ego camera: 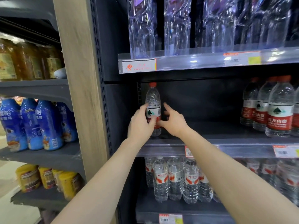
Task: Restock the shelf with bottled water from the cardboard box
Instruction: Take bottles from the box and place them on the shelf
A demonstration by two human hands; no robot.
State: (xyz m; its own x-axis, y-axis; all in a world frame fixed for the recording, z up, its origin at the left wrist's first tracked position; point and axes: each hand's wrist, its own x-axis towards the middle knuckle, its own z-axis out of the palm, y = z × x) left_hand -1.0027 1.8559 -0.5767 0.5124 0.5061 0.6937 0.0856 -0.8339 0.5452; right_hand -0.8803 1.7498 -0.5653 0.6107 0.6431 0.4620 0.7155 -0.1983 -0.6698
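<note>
At frame centre, our left hand [142, 125] grips the water bottle [153, 99], standing it upright at the left end of the shelf [210, 128]. Our right hand [174, 122] hovers open just beside it, likely to steady it.

Open across middle shelf [210, 128] between lone bottle [153, 97] at left end and bottle group [279, 110] at right end; capped overhead by upper shelf [186, 62]; walled at left by side panel [119, 110].

place: shop, drinks aisle | signs: dark metal shelves [210, 130], barcoded price tags [285, 151] on clear rails [234, 151], rows of red-labelled water bottles [279, 110]
</note>
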